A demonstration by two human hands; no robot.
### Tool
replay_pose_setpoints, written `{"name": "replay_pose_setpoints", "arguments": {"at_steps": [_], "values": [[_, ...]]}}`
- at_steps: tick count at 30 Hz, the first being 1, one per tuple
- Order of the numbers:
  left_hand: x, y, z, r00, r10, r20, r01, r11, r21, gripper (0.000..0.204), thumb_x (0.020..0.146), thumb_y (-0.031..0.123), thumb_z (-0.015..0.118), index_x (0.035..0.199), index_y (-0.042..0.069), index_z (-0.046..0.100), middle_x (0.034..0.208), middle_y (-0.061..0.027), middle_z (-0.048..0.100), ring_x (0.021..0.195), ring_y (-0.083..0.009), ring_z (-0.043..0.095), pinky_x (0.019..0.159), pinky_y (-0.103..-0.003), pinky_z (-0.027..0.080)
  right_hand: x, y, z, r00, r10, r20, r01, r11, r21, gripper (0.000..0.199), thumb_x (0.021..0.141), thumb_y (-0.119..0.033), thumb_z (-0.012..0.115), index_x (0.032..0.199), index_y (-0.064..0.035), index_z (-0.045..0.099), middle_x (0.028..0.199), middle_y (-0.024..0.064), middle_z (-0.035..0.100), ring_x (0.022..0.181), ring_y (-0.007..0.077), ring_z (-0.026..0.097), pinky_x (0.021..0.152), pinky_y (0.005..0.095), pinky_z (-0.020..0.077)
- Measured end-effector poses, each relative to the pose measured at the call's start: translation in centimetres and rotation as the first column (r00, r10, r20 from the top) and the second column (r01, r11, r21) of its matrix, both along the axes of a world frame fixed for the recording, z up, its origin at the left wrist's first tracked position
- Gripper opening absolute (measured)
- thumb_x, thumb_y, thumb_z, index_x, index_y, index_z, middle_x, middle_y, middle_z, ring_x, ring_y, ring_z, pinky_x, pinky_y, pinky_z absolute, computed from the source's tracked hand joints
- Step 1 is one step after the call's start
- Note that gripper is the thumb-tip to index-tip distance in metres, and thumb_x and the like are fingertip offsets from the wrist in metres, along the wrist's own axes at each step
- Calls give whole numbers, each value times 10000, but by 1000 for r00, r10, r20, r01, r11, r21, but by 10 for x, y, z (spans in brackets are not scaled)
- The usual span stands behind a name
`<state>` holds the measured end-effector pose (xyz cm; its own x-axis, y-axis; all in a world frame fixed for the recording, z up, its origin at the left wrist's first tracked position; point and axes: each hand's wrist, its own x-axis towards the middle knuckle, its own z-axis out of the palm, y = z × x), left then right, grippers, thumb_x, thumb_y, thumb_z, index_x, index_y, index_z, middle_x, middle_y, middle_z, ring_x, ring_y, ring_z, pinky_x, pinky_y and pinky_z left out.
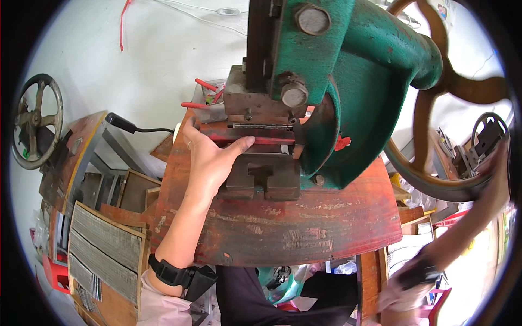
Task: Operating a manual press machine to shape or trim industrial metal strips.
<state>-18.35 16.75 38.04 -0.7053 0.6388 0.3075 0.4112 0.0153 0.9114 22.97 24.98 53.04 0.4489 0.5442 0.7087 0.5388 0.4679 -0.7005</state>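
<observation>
A green hand press (375, 92) with a large spoked handwheel (421, 130) stands on a worn red wooden bench top (288, 233). My left hand (206, 157) is closed on the left end of a dark flat bar with a red front edge (272, 139), thumb along the front and fingers behind. The bar lies just under the press's upper block (261, 100), behind a slotted steel block (263, 176). On the far right, my right hand (496, 157) is at the wheel's rim. Motion blurs it, so its fingers do not show.
Red-handled pliers (196, 105) lie behind the press at the left. A wooden tray of ribbed metal strips (106, 247) leans at the lower left. Farther left stands a second bench with a handwheel (38, 122). Beneath the bench edge hangs a plastic bag (283, 285).
</observation>
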Motion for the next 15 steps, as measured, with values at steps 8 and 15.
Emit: {"name": "replay_pose_setpoints", "arguments": {"at_steps": [8, 15], "values": [[-8, -4, -7, 996, -59, 63, 58, 998, 9, 1111, 657, 253, 858, 1350, -116, 71, 1352, -302, 227, 1269, -331, 327, 1035, -377, 348, -75, -34, -31, 965, 262, -18, -251, 941, 225, 287, 871, -174, 656, 1044, 10, 522, 622, -1, 476, 542, 59, 452, 518, 195, 362], [-12, -14, 18, 921, -288, -263, 269, 957, -108, 565, 735, 221, 779, 1147, -50, 504, 1080, -218, 527, 1114, -356, 469, 901, -394, 419, -22, -5, 110, 847, 93, 523, -13, 988, -155, 417, 809, -501, 642, 818, -99, 534, 542, -50, 469, 464, 29, 460, 463, 156, 363]]}}
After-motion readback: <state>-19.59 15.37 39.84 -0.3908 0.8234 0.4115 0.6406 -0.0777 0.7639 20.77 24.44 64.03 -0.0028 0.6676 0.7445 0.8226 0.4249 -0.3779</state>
